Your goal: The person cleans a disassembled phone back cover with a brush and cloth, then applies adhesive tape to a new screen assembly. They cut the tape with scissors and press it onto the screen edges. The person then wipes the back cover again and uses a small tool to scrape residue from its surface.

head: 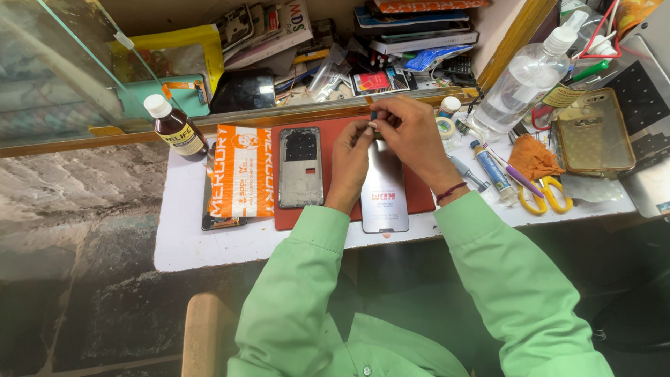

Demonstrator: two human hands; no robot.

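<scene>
Glass panelling stands far off to the left of the fingers, and below it a brown bottle (176, 129) with a white cap sits on the white surface (209, 237). Next comes an orange and white packet (241, 171), lying flat, well to the left of the fingers. Just beside it, on a red mat (286, 218), lies a grey phone frame (301, 167), close to the left of the left hand (349, 164).

That left hand rises from a green sleeve, its fingers (368, 129) pinched together around a small dark piece (374, 114). The right hand (412, 136) meets it from the other side, its fingers (382, 119) closed on the same small piece, so both hands grasp it between them, fingertips touching. What the piece is, I cannot tell; it is too small. Directly beneath the fingers, a silvery phone panel (384, 195) lies on the mat, its lower end reaching past the mat's edge towards the person.

To the right of the fingers stand a small roll of tape (444, 128), then a clear pump bottle (523, 80) lying tilted, some tubes (492, 167), an orange cloth (534, 157), yellow-handled scissors (548, 195) and, farthest right, a clear phone case (593, 132).
</scene>
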